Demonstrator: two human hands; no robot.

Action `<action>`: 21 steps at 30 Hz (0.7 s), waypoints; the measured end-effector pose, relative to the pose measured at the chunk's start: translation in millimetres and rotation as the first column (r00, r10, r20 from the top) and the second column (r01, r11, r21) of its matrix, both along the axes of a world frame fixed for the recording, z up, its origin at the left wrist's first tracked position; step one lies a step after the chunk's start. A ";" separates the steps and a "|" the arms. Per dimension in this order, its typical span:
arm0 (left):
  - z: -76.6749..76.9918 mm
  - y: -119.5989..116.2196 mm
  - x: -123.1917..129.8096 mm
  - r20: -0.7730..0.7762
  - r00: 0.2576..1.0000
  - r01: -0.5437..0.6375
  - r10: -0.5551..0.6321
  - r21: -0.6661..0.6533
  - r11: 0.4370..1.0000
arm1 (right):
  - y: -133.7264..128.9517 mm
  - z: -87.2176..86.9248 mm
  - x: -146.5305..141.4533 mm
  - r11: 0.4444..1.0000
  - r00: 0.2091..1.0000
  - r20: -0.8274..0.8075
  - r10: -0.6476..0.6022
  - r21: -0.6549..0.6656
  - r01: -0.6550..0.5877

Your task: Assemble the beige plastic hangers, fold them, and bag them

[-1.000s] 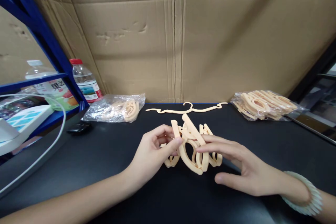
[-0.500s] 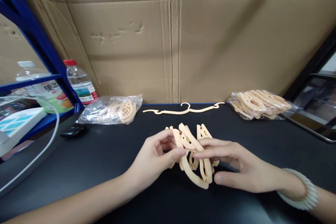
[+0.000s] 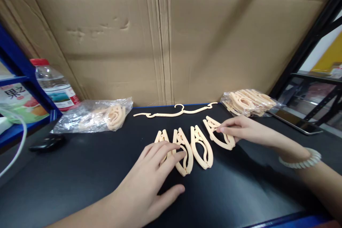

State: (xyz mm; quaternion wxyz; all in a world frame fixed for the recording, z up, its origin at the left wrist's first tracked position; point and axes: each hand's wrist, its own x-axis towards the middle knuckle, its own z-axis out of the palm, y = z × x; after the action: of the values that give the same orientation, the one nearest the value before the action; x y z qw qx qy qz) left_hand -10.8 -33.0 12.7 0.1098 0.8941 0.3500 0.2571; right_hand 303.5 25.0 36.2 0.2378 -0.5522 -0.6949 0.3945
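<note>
Several folded cream hangers lie in a row on the black table. My left hand is spread over the leftmost folded hanger and reaches the folded hanger beside it, its thumb apart from the fingers. Right of these, another folded hanger lies untouched. My right hand has its thumb and fingers closed on the rightmost folded hanger, which is angled. Behind the row, an unfolded hanger lies with its arms stretched out.
Clear plastic bags of folded hangers lie at the back left and back right. A red-capped bottle, a black mouse and a blue shelf stand left. A tablet lies right. Cardboard walls the back.
The bunched folded hangers between my hands are now spread in a row on the table. My right hand has moved right with one hanger, and my left hand has let go and opened. The view has shifted right.
</note>
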 end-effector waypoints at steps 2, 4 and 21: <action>-2.6 -4.0 -0.5 -0.091 0.996 0.020 -0.020 -0.003 1.000 | -3.3 -1.8 -0.6 0.999 0.994 0.110 0.030 0.041 -0.034; -2.2 -6.9 -1.0 -0.170 0.984 0.039 -0.045 -0.035 0.999 | -9.1 -2.3 -2.6 0.997 0.983 0.179 0.032 0.057 -0.043; -21.5 -13.3 -0.4 -0.319 0.948 0.008 -0.006 0.005 1.000 | -51.6 -27.1 -55.1 0.782 0.814 0.499 0.296 0.362 -0.507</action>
State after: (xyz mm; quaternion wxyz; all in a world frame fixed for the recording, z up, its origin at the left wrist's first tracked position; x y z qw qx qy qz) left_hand -11.2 -46.2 -8.8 0.0499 0.9255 0.3589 0.1101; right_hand 248.4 -26.6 9.1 0.1214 -0.3810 -0.9080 0.1252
